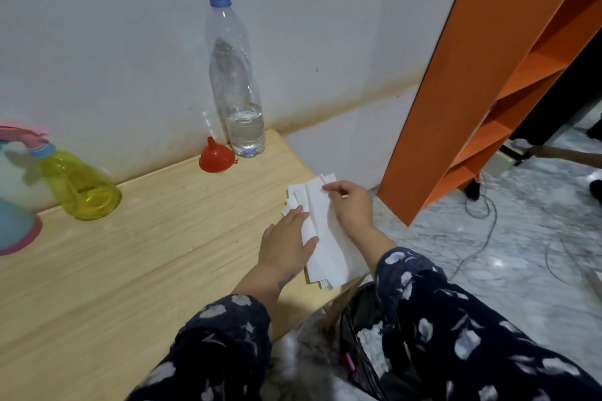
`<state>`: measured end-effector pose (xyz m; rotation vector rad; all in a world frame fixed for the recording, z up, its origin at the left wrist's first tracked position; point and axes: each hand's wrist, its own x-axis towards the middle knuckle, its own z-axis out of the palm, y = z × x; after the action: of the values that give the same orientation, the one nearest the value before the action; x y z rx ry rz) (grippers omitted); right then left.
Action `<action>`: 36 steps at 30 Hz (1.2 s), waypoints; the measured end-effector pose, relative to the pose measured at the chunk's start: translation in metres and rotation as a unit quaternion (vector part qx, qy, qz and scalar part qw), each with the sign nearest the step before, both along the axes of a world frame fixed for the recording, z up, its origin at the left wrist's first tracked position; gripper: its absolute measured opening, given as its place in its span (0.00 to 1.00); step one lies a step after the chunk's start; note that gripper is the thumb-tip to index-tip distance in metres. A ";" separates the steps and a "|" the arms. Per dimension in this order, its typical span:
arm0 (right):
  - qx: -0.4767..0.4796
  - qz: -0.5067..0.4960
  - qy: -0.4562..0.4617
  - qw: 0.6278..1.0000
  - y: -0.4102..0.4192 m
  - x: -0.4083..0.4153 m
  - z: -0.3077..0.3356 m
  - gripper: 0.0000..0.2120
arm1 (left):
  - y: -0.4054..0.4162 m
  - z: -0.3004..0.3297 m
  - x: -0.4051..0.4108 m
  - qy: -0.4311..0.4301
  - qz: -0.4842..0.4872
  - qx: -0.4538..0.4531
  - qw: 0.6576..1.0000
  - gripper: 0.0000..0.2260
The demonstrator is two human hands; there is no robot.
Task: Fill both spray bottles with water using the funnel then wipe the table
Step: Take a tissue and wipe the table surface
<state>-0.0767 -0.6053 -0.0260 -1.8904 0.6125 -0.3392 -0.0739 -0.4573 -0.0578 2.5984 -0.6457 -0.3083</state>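
A stack of white paper tissues (pixel 325 238) lies at the right edge of the wooden table (pixel 130 254). My left hand (pixel 286 244) rests flat on the stack's left side with straight fingers. My right hand (pixel 350 202) pinches the top sheet near its far end. A yellow spray bottle (pixel 81 185) with a pink trigger stands at the left, and a blue and pink spray bottle (pixel 14 225) is cut off by the left edge. The red funnel (pixel 216 156) sits upside down by the wall. Beside it stands a clear water bottle (pixel 237 81) with a blue cap and a little water.
The white wall (pixel 114 42) runs along the table's far side. An orange shelf unit (pixel 488 75) leans to the right over the marble floor, with cables (pixel 482 205) beneath it. A black-lined bin (pixel 368 345) with white paper sits below the table's right edge.
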 end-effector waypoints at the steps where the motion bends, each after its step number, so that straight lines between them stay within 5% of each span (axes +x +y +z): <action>1: 0.018 -0.001 -0.006 1.000 -0.001 -0.001 0.001 0.13 | 0.000 0.001 0.000 0.002 0.000 -0.001 1.000 0.25; 9: 0.052 0.016 -0.013 0.998 -0.007 -0.007 0.004 0.17 | 0.001 0.004 0.004 0.022 -0.013 0.016 1.000 0.26; 19: 0.036 0.027 0.028 0.999 -0.005 -0.014 0.007 0.09 | -0.001 0.005 0.003 0.027 -0.017 0.028 0.999 0.26; 22: -0.024 0.059 0.079 0.995 -0.004 -0.012 0.006 0.22 | 0.000 0.005 0.003 0.025 -0.018 0.026 0.999 0.26; 26: -0.276 0.070 0.132 0.950 -0.002 -0.017 0.005 0.15 | -0.001 0.006 0.003 0.023 -0.012 0.016 1.000 0.26; 29: -0.381 0.089 0.052 0.919 0.002 -0.020 0.006 0.11 | 0.000 0.007 0.002 0.018 -0.001 -0.002 1.000 0.26; 36: -0.238 0.165 0.114 0.950 0.009 -0.021 0.010 0.14 | 0.007 0.012 0.004 0.039 -0.004 -0.026 0.999 0.25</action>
<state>-0.0977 -0.5963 -0.0164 -2.4770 0.3700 -0.0474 -0.0695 -0.4507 -0.0461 2.5226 -0.6275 -0.3880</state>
